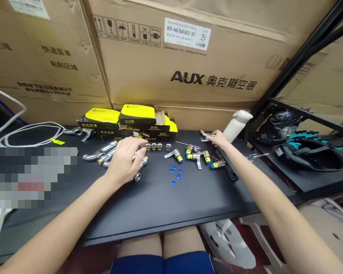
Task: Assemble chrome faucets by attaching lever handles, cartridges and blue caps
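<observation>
My left hand (127,158) hovers over several chrome tap bodies (97,153), its fingers bent and its thumb apart from the index finger. Its fingertips are near a row of small gold-coloured rings (159,147). Far right, my right hand (218,137) has its fingers closed on a small shiny metal piece (205,134), partly hidden by the fingers. Between the hands lie several metal lever handles (175,154) with yellow-and-blue ends. Several small blue discs (173,183) are scattered in front of them.
Yellow-and-black boxes (137,114) are stacked against large cartons (148,68) at the back. A white bottle (236,125) stands behind my right hand. A dark elongated object (230,167) lies under my right forearm. White cable (31,133) coils at left; a black helmet (311,156) sits right.
</observation>
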